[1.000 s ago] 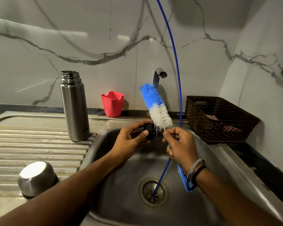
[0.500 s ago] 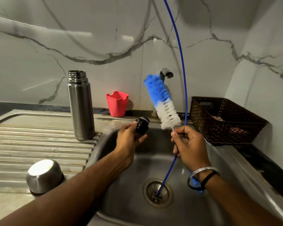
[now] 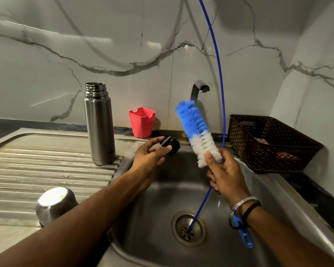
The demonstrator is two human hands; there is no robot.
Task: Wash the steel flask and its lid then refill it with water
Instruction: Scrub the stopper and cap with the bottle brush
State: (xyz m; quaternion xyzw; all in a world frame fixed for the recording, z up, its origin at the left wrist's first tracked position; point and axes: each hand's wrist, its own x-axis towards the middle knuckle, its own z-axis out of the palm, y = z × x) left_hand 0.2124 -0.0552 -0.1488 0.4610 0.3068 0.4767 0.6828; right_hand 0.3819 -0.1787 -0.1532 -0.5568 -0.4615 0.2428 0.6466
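— Your left hand (image 3: 149, 158) pinches one black lid (image 3: 170, 145) over the sink (image 3: 274, 191).
— Your right hand (image 3: 225, 173) grips one bottle brush (image 3: 198, 132). One steel flask (image 3: 99, 124) stands uncapped on the drainboard (image 3: 37, 170).

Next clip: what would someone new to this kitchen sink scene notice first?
The blue-and-white brush, held upright over the sink by the right hand, stands out most. Just left of it the left hand holds the small black lid in its fingertips, apart from the bristles. The open steel flask stands upright on the drainboard to the left, with a red cup behind by the wall.
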